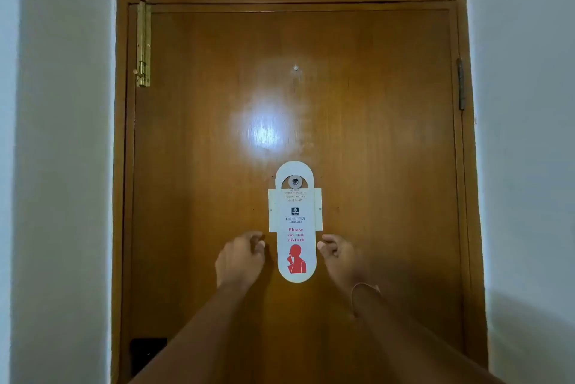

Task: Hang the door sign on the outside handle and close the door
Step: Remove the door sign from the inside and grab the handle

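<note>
A white door sign (295, 221) with red "Please do not disturb" lettering and a red figure hangs flat on the brown wooden door (373, 150). Its top cut-out sits over a small round metal peephole (295, 181). My left hand (241, 259) is just left of the sign's lower part, fingers curled, holding nothing. My right hand (337, 254) is just right of it, fingers curled too, with a thin band on the wrist. Neither hand clearly touches the sign. The door stands shut in its frame. No handle shows.
A brass bolt (143, 44) runs down the door's upper left corner. A hinge (461, 85) sits on the right frame edge. A dark lock plate (147, 349) is at lower left. White walls (62, 165) close in on both sides.
</note>
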